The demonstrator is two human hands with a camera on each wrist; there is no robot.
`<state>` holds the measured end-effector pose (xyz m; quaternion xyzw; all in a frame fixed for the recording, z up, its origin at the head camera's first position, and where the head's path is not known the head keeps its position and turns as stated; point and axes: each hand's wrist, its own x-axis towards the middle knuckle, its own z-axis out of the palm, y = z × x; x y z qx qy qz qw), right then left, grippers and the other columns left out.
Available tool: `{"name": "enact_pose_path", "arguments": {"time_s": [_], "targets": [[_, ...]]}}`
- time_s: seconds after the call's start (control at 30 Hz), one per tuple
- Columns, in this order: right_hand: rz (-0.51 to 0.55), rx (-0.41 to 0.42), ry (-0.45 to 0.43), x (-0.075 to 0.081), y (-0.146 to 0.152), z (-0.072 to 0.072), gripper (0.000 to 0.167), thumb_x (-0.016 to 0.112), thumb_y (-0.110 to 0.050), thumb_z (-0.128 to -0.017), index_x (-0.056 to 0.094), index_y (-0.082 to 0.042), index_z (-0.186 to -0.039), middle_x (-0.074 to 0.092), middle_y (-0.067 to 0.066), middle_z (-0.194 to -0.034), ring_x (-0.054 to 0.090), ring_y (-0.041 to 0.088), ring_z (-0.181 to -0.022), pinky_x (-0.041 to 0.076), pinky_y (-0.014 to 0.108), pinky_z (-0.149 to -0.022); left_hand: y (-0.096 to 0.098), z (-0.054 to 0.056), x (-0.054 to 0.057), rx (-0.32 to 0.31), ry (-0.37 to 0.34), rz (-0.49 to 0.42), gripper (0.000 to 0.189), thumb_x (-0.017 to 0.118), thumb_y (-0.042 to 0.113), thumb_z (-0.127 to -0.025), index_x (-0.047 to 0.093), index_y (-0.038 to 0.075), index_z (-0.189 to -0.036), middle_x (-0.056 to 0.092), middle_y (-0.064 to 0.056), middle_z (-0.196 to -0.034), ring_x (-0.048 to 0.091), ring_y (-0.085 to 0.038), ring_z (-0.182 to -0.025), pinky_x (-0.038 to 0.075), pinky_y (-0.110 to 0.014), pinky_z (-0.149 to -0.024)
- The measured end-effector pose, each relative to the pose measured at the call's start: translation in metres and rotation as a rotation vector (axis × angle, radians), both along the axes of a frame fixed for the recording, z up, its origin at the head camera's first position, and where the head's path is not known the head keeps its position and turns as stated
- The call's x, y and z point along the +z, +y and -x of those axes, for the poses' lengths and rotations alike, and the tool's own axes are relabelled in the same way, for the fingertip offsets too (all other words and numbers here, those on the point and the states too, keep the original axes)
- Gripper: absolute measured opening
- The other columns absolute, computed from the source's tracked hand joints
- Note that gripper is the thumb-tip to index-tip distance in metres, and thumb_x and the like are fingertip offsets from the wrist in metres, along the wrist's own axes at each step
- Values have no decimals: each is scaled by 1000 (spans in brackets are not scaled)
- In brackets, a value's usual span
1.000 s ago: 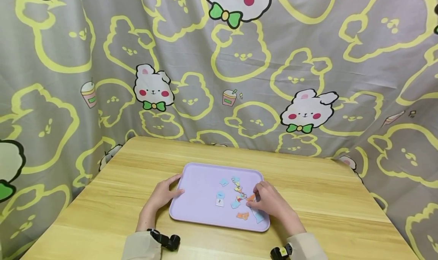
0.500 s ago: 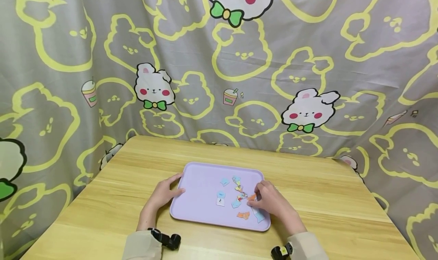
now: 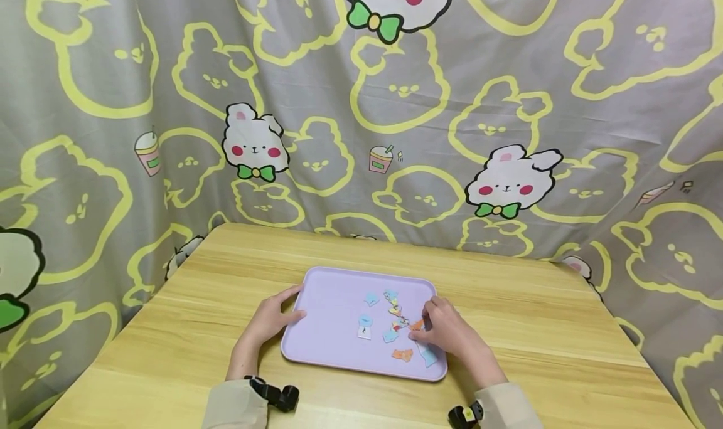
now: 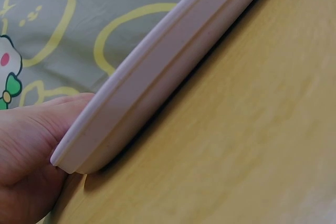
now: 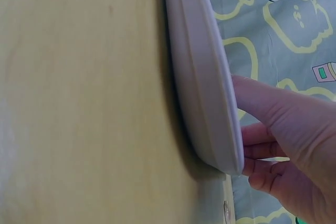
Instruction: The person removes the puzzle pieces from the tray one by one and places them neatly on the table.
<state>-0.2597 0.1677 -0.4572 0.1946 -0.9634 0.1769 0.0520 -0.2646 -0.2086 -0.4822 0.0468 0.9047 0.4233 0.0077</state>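
A lilac tray [image 3: 333, 319] holds several cut-out puzzle pieces. My left hand [image 3: 275, 319] grips its left edge, thumb over the rim and fingers along the outside; the left wrist view shows this hand [image 4: 31, 150] at the tray's corner. My right hand [image 3: 449, 328] is over the tray's right side, curled, with thumb and fingertips at an orange puzzle piece [image 3: 417, 326] that they partly cover. The right wrist view shows the tray wall [image 5: 205, 77] hiding the fingertips of that hand [image 5: 294, 135]. Below it lies a long light-blue piece [image 3: 429, 357].
Left of the right hand lie a joined strip of colourful pieces [image 3: 393, 310], a loose orange piece [image 3: 403, 355], light-blue pieces [image 3: 371, 299] and a white square piece [image 3: 364, 332]. The tray stands on a wooden table [image 3: 186, 328], with a patterned curtain [image 3: 316, 184] behind.
The head view has shifted very slightly. Both hands keep their places, the left at the tray edge and the right at the orange puzzle piece.
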Motion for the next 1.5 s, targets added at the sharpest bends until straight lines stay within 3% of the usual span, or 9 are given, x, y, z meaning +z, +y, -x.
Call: {"name": "enact_pose_path", "arguments": {"time_s": [0.5, 0.73, 1.0, 1.2, 1.5], "targets": [[87, -4, -77, 0, 4, 4, 41, 87, -30, -71, 61, -3, -88, 55, 1, -87, 47, 15, -85, 45, 31, -73, 1, -1, 2, 2, -6, -10, 59, 69, 16, -90, 48, 10, -145, 46, -22, -149, 37, -44, -141, 30, -59, -118], [250, 11, -146, -4, 12, 5, 40, 85, -29, -73, 62, -3, -93, 55, 2, -86, 46, 13, -81, 42, 21, -67, 1, 0, 0, -2, 7, 0, 59, 69, 16, -90, 48, 9, -145, 47, -22, -148, 38, -44, -140, 31, -58, -117], [337, 51, -96, -12, 17, 7, 38, 84, -28, -75, 65, -2, -95, 58, 1, -85, 49, 9, -77, 44, 17, -66, 1, 0, 0, 0, 7, 1, 59, 70, 16, -90, 48, 9, -145, 47, -23, -148, 38, -44, -140, 31, -58, -117], [443, 44, -128, -17, 19, 8, 37, 83, -27, -77, 65, -4, -99, 61, 2, -87, 52, 9, -80, 47, 18, -70, 1, 0, 0, 0, 14, -1, 59, 70, 16, -90, 48, 9, -145, 47, -23, -148, 39, -44, -140, 31, -58, -117], [595, 39, -78, -19, 22, 7, 33, 81, -22, -80, 66, -9, -106, 63, 5, -96, 51, 16, -81, 43, 19, -67, 1, -1, 1, -1, 11, -3, 59, 70, 17, -90, 48, 9, -145, 47, -22, -148, 39, -44, -140, 32, -58, -117]]}}
